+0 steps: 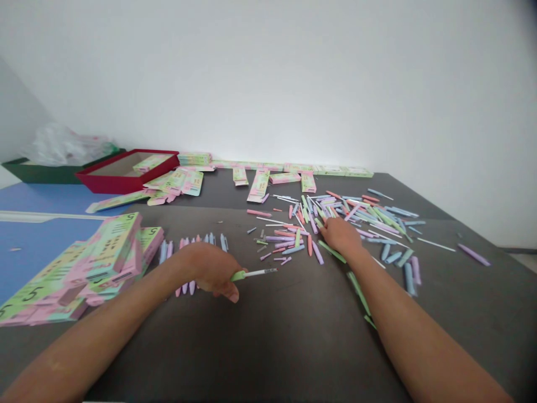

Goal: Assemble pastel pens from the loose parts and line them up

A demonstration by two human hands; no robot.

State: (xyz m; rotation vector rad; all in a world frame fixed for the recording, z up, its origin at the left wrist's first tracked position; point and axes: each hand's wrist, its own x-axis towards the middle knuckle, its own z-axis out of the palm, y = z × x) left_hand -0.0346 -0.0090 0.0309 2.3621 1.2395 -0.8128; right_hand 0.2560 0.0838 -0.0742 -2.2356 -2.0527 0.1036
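Observation:
My left hand (213,267) is closed around a green pen part (239,276), with a white refill (260,272) sticking out to the right. Beneath and behind that hand lies a row of assembled pens (192,287) in pink, purple and blue. My right hand (339,234) reaches into a loose pile of pastel pen parts (375,215), its fingers curled down at the near edge. What those fingertips pinch, if anything, is hidden. Green barrels (358,292) lie beside and partly under the right forearm. Small clips and tips (262,242) are scattered between the hands.
Stacked pink-green boxes (109,254) stand at the left. Behind them are a red tray (113,182) and a green tray (46,172) with a plastic bag (62,146). More cartons (258,186) line the wall. A purple barrel (474,254) lies far right.

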